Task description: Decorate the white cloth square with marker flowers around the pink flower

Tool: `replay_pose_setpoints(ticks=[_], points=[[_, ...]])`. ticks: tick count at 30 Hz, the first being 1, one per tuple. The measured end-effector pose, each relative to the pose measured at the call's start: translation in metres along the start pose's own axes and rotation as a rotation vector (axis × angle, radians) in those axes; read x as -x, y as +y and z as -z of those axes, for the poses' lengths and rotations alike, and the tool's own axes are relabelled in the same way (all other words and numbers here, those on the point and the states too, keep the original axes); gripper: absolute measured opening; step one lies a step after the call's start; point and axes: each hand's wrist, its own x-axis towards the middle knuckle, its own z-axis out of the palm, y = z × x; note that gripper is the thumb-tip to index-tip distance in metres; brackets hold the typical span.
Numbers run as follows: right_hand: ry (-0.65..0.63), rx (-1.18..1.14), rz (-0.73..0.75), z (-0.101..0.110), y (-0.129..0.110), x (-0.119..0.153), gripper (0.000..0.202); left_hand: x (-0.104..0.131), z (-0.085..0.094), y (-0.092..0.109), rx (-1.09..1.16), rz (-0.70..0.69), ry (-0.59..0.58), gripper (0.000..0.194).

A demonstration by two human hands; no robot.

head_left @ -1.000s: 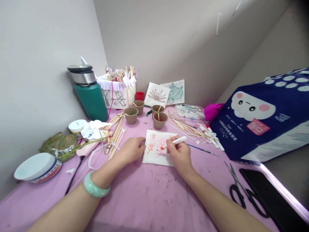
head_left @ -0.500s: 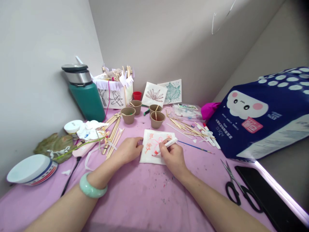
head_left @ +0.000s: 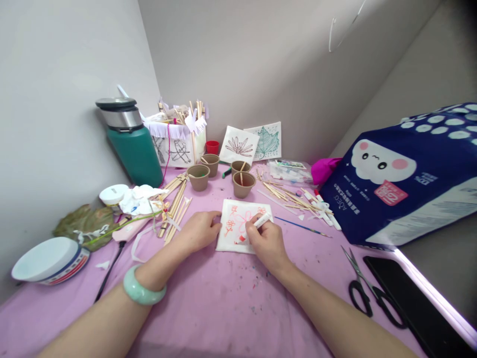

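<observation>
A small white square panel lies flat on the table in front of me, with orange flowers down its left side and at top right and a pink flower in the middle. My right hand is closed around a white marker with a red tip end. The marker's tip points down and left at the lower part of the panel. At the panel's left edge, my left hand pinches the border with thumb and fingers. A green bangle circles my left wrist.
Brown pots stand behind the panel, some holding sticks. Wooden sticks lie on the left. A paintbrush, scissors and a black phone are on the right. A green bottle and a bowl stand left.
The marker tip has shifted very slightly at the lower left of the panel. The left hand stays at the edge, and the view has moved a little.
</observation>
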Motion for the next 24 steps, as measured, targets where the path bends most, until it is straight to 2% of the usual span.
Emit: replay_pose_setpoints(ticks=[8, 18, 21, 24], points=[[0.085, 0.01, 0.017, 0.003, 0.002, -0.002, 0.02, 0.001, 0.001, 0.0, -0.003, -0.002, 0.003, 0.039], [0.038, -0.035, 0.012, 0.001, -0.001, 0.0, 0.022, 0.002, 0.001, 0.001, -0.01, 0.002, 0.002, 0.04], [0.095, -0.044, 0.034, 0.008, 0.0, -0.007, 0.023, 0.001, 0.001, 0.0, -0.02, 0.003, -0.003, 0.04], [0.13, -0.044, 0.02, 0.025, 0.004, -0.015, 0.022, 0.0, 0.001, -0.001, -0.022, 0.001, -0.012, 0.04]])
